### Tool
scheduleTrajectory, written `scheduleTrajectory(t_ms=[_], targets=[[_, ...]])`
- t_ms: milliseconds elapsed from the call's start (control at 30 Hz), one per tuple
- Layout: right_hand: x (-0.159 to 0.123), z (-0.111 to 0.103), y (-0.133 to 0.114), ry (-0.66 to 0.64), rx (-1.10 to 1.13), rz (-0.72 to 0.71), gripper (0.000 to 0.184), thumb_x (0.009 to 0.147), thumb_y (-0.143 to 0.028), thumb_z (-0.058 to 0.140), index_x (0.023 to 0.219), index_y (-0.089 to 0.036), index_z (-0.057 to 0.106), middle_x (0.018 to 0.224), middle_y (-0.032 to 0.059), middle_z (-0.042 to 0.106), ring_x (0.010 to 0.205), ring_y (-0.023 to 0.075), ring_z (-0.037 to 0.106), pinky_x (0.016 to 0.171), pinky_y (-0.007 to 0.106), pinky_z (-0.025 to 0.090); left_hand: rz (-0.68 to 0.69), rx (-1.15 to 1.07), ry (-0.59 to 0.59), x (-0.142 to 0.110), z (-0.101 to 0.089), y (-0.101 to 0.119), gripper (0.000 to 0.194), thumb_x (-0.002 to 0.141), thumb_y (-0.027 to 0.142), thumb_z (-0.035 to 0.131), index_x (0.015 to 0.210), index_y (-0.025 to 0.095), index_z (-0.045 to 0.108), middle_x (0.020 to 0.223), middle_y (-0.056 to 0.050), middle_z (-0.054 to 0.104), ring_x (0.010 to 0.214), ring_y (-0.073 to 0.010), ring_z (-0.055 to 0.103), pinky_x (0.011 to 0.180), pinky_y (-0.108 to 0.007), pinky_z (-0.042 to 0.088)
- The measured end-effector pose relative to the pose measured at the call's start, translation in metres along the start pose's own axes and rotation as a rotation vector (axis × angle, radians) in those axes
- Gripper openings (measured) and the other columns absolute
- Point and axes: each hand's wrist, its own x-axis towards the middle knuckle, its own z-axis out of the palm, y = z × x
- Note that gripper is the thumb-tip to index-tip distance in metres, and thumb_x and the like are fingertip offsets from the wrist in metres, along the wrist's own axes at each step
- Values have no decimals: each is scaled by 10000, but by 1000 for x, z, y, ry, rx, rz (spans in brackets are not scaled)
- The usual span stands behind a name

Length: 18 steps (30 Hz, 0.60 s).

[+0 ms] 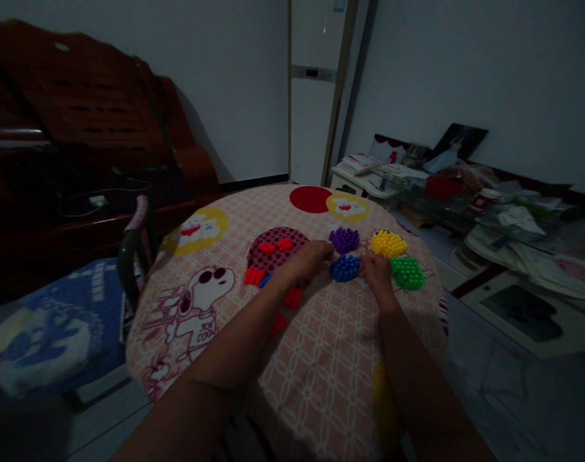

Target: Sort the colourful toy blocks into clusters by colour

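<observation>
In the head view, four knobbed clusters sit toward the far right of the round table's patterned cloth [321, 359]: one purple cluster [345, 240], one blue cluster [345, 268], one yellow cluster [389, 244] and one green cluster [408, 273]. Farther left, five patches of red pieces [254, 276] show — two of them on the dark checked circle — along with a single small blue piece [264, 280].

The blue cluster lies between the two hands, just nearer the person than the purple one; its long axis runs left to right, and its knobs point mostly upward. The loose blue piece slants, its far end toward the right.

The left hand [316, 255] has its fingers curled beside the blue and purple clusters; the right hand [376, 269], fingers bent inward, is at the blue cluster's right edge. Whether either grips anything cannot be told.

The left forearm [253, 327] covers part of the lowest red patch. Single knobs are too small and dim to count, and both elbows run off the bottom edge.
</observation>
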Motion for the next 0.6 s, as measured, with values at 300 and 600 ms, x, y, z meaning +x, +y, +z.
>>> scheduleTrajectory(t_ms=[300, 600], targets=[[-1, 0, 0, 2, -26, -15, 420, 883, -505, 452, 625, -210, 604, 502, 1, 569, 482, 163, 545, 483, 262, 412, -403, 108, -468, -36, -50, -59, 256, 676, 214, 737, 927, 199, 780, 860, -30, 763, 752, -167, 663, 677, -225, 451], [-1, -1, -3, -4, -23, -17, 422, 875, -508, 434, 623, -212, 599, 496, 3, 570, 470, 159, 531, 500, 268, 406, -379, 37, -472, -30, -32, -64, 245, 646, 234, 759, 884, 178, 754, 827, -32, 752, 723, -166, 645, 597, -217, 414]])
